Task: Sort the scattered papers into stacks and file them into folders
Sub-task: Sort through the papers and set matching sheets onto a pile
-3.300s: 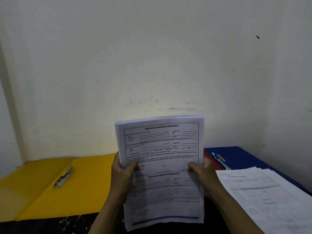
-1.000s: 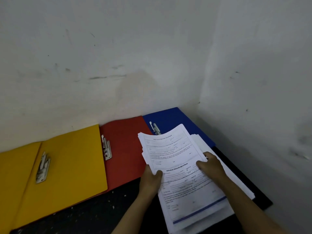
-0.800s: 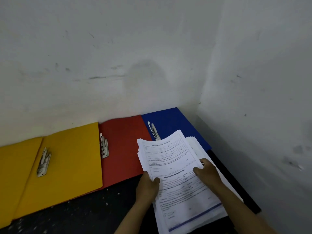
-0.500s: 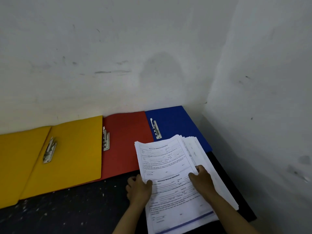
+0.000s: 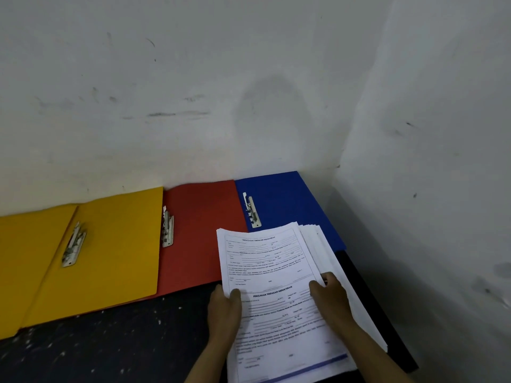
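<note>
Covering the blue folder (image 5: 279, 200), held papers (image 5: 271, 261) run off-frame.

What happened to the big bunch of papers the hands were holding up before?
The stack of papers came down from upright in front of the wall to lie low at the table's right end, over the fanned sheets and part of the blue folder. The left hand and right hand kept hold of its sides throughout. The yellow folder and red folder stayed open and empty.
</note>
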